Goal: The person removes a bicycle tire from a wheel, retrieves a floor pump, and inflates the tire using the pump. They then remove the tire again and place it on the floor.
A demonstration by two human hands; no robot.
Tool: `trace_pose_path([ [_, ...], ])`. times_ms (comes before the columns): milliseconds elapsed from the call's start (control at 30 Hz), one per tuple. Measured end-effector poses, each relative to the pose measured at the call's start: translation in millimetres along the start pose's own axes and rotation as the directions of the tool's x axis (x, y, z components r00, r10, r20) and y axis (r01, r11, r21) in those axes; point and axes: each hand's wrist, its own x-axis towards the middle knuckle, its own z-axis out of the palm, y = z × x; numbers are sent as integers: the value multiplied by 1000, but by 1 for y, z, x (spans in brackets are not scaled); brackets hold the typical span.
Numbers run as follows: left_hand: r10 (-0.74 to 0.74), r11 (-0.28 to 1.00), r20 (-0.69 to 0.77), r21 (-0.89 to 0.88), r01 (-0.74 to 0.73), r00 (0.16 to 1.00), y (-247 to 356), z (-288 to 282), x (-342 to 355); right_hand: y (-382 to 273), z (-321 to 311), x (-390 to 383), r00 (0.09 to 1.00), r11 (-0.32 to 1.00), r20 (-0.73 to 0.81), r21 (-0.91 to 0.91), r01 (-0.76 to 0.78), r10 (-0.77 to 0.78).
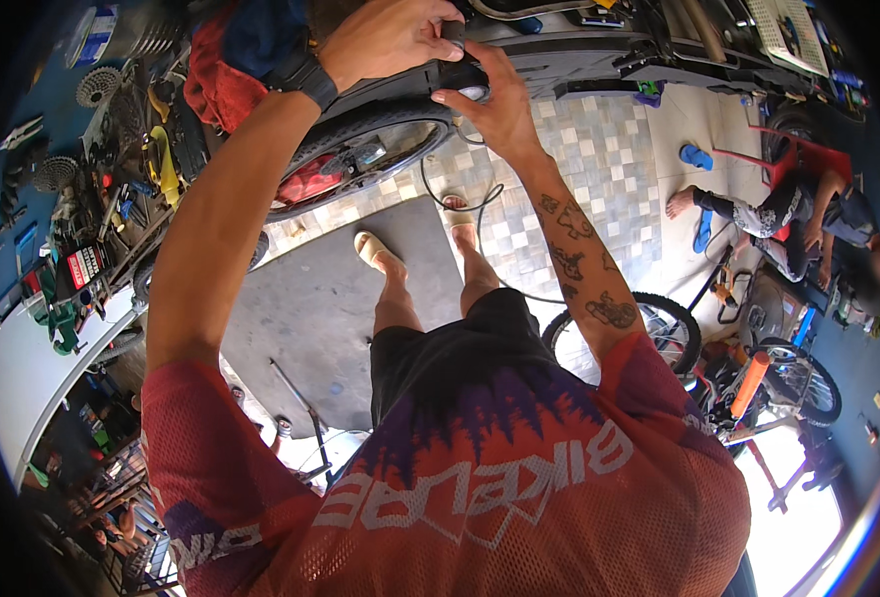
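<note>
At the top centre, my left hand point(385, 45), with a black watch on its wrist, pinches a small dark cylinder point(453, 32) between thumb and fingers. Just right of it, my right hand point(499, 104) curves its thumb and fingers around a black part with a pale round end point(475, 93). What kind of part this is, I cannot tell. Below the hands, a bicycle wheel point(438, 139) with a black tyre is seen at a slant. A dark workbench edge point(539, 58) runs behind them.
A red cloth point(223, 90) lies left of my wrist. Tools and sprockets point(57, 173) crowd the left wall. A grey mat point(310, 284) lies underfoot, with a black cable point(489, 204) beside it. A seated person point(808, 214) is at right, near another bicycle wheel point(681, 328).
</note>
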Motion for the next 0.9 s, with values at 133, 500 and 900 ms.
trace_pose_path([
  [133, -44, 987, 6, -154, 44, 999, -14, 16, -10, -2, -3, -1, 998, 999, 28, 6, -49, 48],
  [500, -21, 994, -100, -107, 10, 995, -3, 24, -17, -4, -5, -3, 999, 999, 24, 14, -35, 34],
  [900, 18, 999, -148, 35, -13, 989, 15, 16, -13, -1, -1, -4, 999, 999, -1, 14, -40, 40],
])
